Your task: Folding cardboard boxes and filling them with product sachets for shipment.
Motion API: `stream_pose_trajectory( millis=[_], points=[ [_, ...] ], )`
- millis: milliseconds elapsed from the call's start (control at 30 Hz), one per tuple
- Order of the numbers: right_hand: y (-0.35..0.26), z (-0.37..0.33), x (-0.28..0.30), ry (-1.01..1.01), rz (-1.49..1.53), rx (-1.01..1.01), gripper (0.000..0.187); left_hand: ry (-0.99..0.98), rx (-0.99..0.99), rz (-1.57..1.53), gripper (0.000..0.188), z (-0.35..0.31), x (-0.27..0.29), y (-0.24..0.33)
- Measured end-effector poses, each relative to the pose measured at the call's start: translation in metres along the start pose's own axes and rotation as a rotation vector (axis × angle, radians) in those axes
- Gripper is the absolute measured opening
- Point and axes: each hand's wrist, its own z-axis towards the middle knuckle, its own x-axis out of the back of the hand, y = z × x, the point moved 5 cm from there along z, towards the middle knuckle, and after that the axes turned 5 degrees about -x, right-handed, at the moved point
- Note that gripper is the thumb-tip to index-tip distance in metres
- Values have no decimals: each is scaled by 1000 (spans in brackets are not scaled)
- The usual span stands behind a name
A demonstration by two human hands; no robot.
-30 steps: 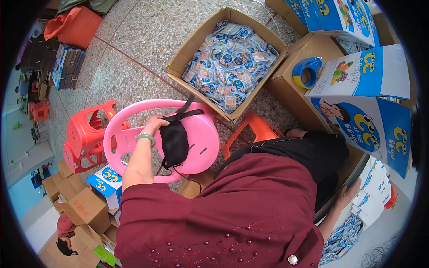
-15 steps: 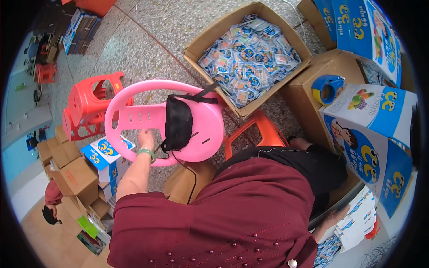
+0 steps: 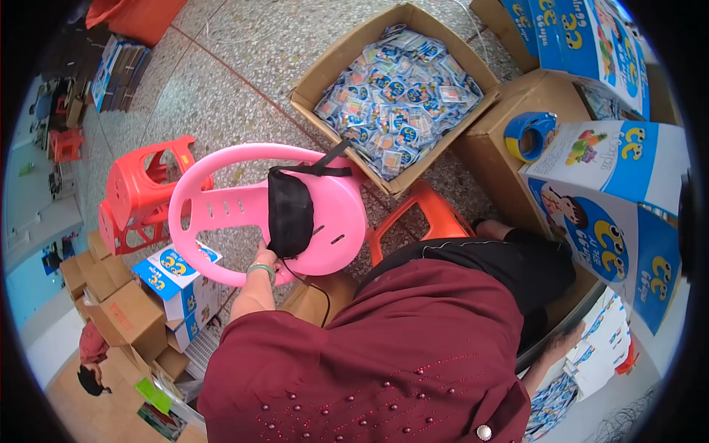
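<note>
A pink plastic chair (image 3: 343, 210) with a rounded back rim and slots stands at my left. On its seat lies a black pouch (image 3: 290, 214) with a strap and a thin black cable. My left hand (image 3: 267, 258), with a green bangle at the wrist, is closed at the pouch's lower left corner, and some fingers are hidden there. At the lower right, my right hand (image 3: 567, 341) lies beside white and blue printed packaging (image 3: 600, 343); its fingers are hidden.
An open carton (image 3: 314, 111) full of small packets stands ahead. Red stools (image 3: 140, 188) are at the left, another orange-red stool (image 3: 391, 221) beside my legs. A tape roll (image 3: 530, 138) sits among printed boxes (image 3: 628, 166) at the right. Cartons (image 3: 129, 314) pile up left; a person (image 3: 92, 351) is beyond.
My left hand has moved right, from the opening in the chair to the corner of the black pouch. The view has shifted slightly. My right hand stays by the packaging.
</note>
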Motion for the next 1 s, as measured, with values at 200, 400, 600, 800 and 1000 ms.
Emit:
stream_pose_trajectory(
  millis=[200, 400, 600, 800, 1000],
  points=[
    [8, -11, -2, 4, -29, 6, 62, -251, 150, 812, 20, 9, 4, 10],
    [6, -11, -8, 1, -49, 57, 62, -358, 6, 640, 17, 9, 4, -6],
    [1, -19, 7, 17, -57, 34, 62, -512, 54, 342, 20, -62, 1, 42],
    [1, -18, 5, 59, -44, 73, 64, -488, -95, 996, 22, -30, 3, 42],
    [-9, -20, 8, 83, -23, 48, 58, -767, -92, 1707, 23, -74, -35, 112]
  ],
)
